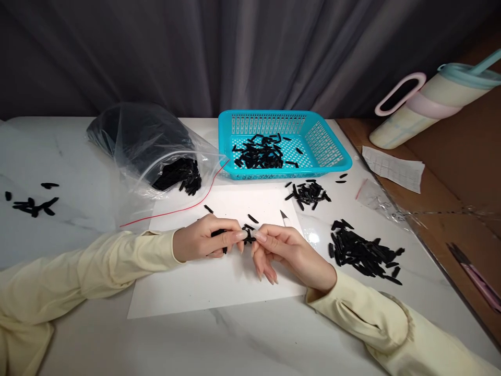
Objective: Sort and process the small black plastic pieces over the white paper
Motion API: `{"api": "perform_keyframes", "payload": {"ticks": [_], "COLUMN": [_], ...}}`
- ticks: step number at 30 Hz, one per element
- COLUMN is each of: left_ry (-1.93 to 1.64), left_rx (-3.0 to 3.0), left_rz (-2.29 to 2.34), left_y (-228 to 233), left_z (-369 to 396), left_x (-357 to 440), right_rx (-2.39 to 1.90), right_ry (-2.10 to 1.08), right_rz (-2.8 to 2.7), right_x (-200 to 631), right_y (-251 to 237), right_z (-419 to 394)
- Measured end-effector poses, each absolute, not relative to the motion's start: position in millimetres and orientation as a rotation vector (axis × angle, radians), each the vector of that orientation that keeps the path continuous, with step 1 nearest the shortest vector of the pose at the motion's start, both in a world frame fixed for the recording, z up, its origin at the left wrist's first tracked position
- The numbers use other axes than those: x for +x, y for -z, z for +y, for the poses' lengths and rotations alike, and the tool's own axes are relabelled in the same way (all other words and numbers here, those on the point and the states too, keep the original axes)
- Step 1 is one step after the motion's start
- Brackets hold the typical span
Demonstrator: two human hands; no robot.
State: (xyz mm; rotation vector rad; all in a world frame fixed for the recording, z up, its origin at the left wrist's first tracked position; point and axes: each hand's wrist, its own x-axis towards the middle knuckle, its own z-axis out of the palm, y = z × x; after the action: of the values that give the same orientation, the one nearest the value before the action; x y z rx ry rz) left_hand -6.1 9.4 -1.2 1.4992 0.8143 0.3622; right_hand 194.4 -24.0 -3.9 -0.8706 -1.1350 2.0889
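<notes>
My left hand (pixel 209 237) and my right hand (pixel 287 248) meet over a white sheet of paper (pixel 188 284), thumbs and forefingers pinched close together. Small black pieces (pixel 248 233) show between the fingertips; whether some lie on the paper behind cannot be made out. More black, elongated pieces show under the fingers of my left hand, partly hidden by them. The other fingers of my right hand hang loosely curled. Just beyond the hands lie a loose black piece (pixel 252 218) and a craft knife (pixel 285 217) with its blade pointing away.
A blue basket (pixel 289 171) holds black pieces. Left of it lies a clear zip bag (pixel 156 141) full of them. Piles sit on the right (pixel 364 250), behind the paper (pixel 310 193) and far left (pixel 33 206). A tumbler (pixel 430 107) and pink-handled scissors (pixel 475 277) are at right.
</notes>
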Motion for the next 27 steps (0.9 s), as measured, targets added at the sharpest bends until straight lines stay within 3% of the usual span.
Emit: {"api": "perform_keyframes", "payload": {"ticks": [27], "left_ry": [-0.389], "left_rx": [1.438], "left_rz": [0.793], "left_y": [-0.8], "left_z": [8.2], "left_x": [-3.5], "right_rx": [-0.89], "right_ry": [-2.083], "right_rz": [-1.18], "right_x": [193.4], "right_y": [4.7], "right_z": [-23.5]}}
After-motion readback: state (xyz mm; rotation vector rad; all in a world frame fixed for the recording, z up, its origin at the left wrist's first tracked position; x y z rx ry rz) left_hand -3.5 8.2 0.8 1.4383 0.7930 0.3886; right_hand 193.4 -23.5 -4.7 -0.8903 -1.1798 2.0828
